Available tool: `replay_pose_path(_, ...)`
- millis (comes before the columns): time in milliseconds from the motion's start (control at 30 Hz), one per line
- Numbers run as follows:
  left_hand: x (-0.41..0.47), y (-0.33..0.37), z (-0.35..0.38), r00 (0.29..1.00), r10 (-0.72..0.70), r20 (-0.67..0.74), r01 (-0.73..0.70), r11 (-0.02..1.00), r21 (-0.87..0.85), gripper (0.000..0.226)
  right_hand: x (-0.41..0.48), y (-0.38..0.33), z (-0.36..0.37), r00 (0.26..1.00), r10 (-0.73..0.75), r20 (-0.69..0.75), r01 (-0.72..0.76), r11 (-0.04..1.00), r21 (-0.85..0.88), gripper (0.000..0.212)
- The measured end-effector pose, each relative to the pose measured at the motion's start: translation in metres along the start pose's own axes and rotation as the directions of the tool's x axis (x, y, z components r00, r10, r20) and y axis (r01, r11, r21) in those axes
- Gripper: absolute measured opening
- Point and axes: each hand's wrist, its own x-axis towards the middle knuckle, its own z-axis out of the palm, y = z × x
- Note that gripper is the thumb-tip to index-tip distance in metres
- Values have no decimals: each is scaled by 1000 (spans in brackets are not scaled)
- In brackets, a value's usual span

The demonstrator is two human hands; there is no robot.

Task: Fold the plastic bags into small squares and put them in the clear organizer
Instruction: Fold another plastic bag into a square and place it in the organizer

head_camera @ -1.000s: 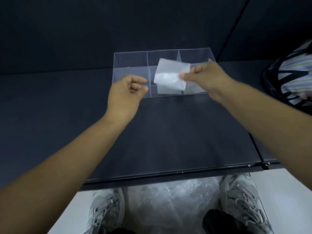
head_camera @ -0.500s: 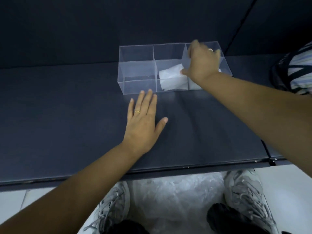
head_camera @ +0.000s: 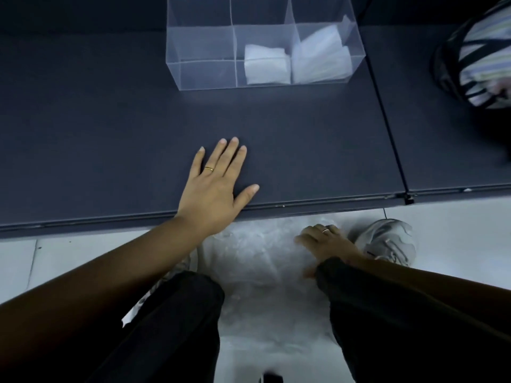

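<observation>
Your right hand [head_camera: 325,240] is down on the loose plastic bags [head_camera: 265,272] on the floor; can't tell if it's pinching one. Your left hand [head_camera: 214,189] lies flat on the table [head_camera: 110,134], fingers straight, holding nothing. The clear organizer [head_camera: 201,64] sits at its 12 o'clock, well apart, with folded bags [head_camera: 266,64] in the middle and right compartments.

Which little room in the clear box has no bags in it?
The left compartment of the clear organizer: it is bare. The middle one holds a folded white bag, and the right one holds more folded bags.
</observation>
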Motion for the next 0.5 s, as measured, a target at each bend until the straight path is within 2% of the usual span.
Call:
replay_pose_path(33,0,0,0,1000,0,-5,0,1000,-4,76,4,4,5,1000,18,-7,-18,999,-26,37)
replay_pose_path(100,1,-1,0,1000,7,-19,-7,1000,-15,75,10,10,7,999,23,-46,-21,999,27,27)
replay_pose_path(200,2,-2,1,1000,0,-26,0,1000,-19,75,3,1,-17,995,-7,-102,34,964,264,22)
replay_pose_path(333,0,-2,-4,999,1,-37,-3,998,-60,74,-30,-23,-80,921,63,-385,197,776,599,15)
replay_pose_path(400,6,-3,-9,999,-44,13,46,969,-241,71,-42,-24,-112,883,185,-432,192,697,691,18)
replay_pose_path(433,12,-4,-17,993,-82,89,112,900,-420,71,-44,-22,-126,855,255,-452,185,664,724,21)
replay_pose_path(467,18,-5,-27,976,-95,198,201,749,-631,74,-42,-17,-138,818,323,-476,182,640,746,22)
replay_pose_path(500,22,-6,-39,950,-50,308,288,520,-804,81,-38,-12,-149,784,383,-488,178,615,768,24)
